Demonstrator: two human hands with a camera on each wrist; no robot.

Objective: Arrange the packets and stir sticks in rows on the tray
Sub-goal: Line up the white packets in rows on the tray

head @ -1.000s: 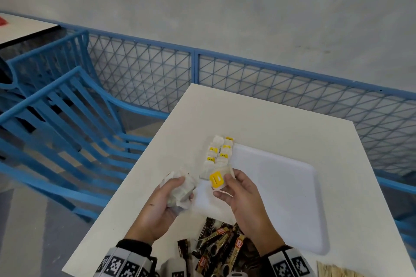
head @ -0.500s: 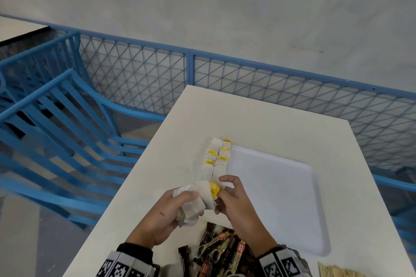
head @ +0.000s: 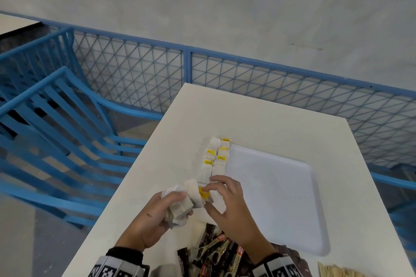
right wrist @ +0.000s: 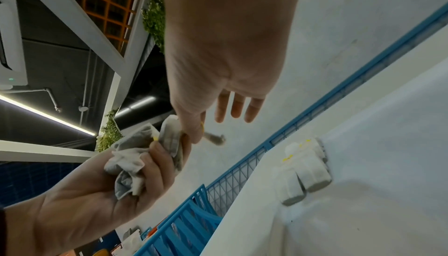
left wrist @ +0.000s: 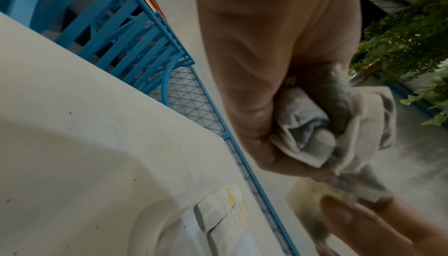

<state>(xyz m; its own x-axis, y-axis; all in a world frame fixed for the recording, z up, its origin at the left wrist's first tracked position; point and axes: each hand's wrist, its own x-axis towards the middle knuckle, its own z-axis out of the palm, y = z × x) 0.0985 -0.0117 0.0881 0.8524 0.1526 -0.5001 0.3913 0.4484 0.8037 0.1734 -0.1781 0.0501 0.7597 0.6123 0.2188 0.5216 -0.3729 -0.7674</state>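
— White packets, a crumpled bunch of them, sit in the left hand, whose fingers are curled tight round the bundle above the worktop, near the tray's near-left corner.

— And the right hand?

— Palm down just beside it. Thumb and forefinger pinch one yellow-tagged packet at the edge of the bunch; the other three fingers hang straight and apart.

— How many are laid out?

— Two rows of white packets along the left edge of the white tray. I count about four in each, though the nearest ones blur together.

— Anything else?

— Dark brown sachets in a loose heap at the near edge, too tangled to count, and pale wooden stir sticks at the near right, mostly cut off.
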